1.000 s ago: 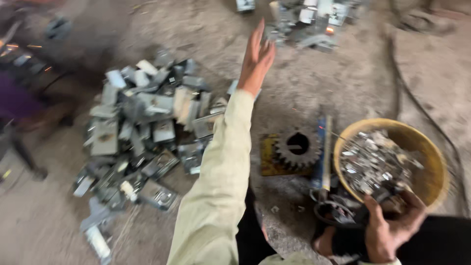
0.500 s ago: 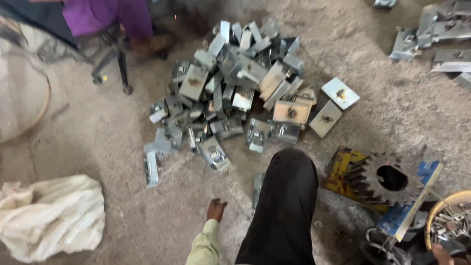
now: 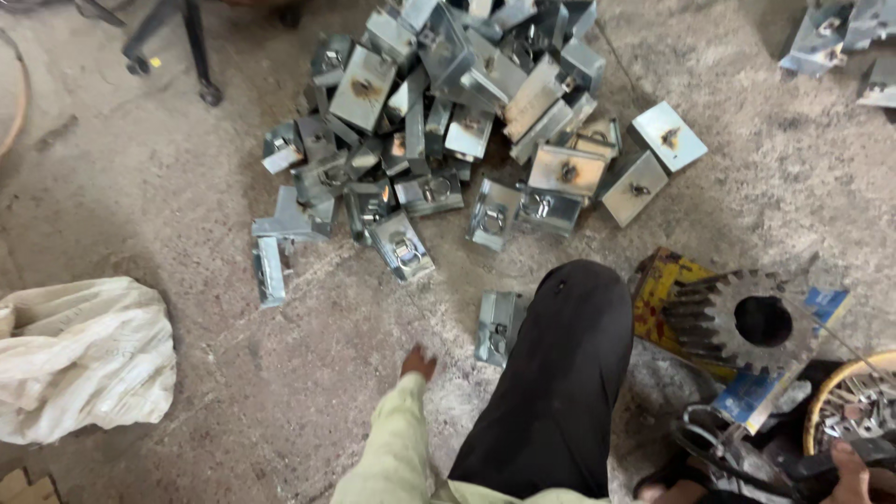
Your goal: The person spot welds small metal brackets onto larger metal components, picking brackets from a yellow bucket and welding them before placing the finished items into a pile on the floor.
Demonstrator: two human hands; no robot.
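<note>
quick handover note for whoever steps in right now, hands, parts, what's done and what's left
Left hand: empty, fingers down on the gritty floor beside the person's dark-trousered knee.
Right hand: at the bottom right edge, mostly cut off; grip cannot be told. It sits by the yellow basin of small metal pieces.
Parts: a big pile of metal boxes lies ahead; one stray box is nearest the left hand. A toothed gear rests on coloured card to the right.
Done: nothing in hand.
Left: the pile on the floor.
</note>
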